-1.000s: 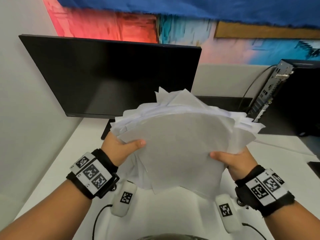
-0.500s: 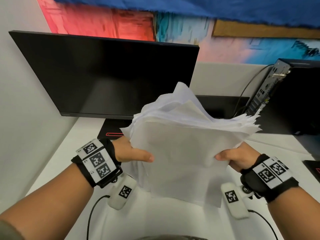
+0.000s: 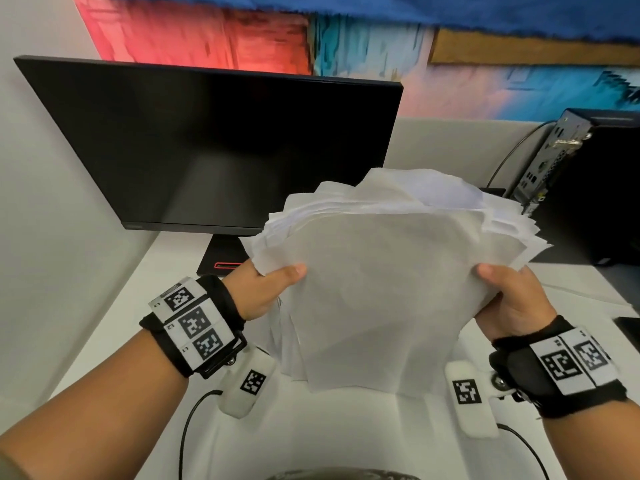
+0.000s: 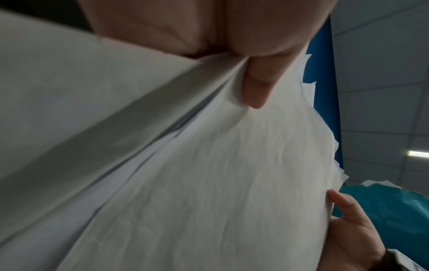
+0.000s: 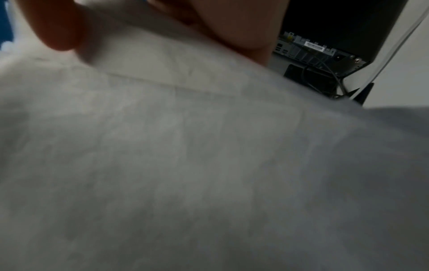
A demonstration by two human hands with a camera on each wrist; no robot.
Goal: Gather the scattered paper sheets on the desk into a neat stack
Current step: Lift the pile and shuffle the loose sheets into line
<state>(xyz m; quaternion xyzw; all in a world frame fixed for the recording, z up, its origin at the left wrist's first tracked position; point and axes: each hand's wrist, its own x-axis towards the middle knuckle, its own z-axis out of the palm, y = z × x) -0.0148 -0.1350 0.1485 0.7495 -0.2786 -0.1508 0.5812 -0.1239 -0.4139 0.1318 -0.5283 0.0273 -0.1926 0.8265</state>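
So the paper sheets (image 3: 388, 285) are all off the desk (image 3: 346, 438) now, held up in the air above its near edge, in front of the monitor (image 3: 207, 143). Left hand (image 3: 266, 289) pinches the left side, thumb on the front; right hand (image 3: 512, 299) grips the right side the same way. Edges are fanned out and ragged up top, so I'd say this is the squaring-up step. Next move probably means tapping the bottom edge on the desk with a looser hold.
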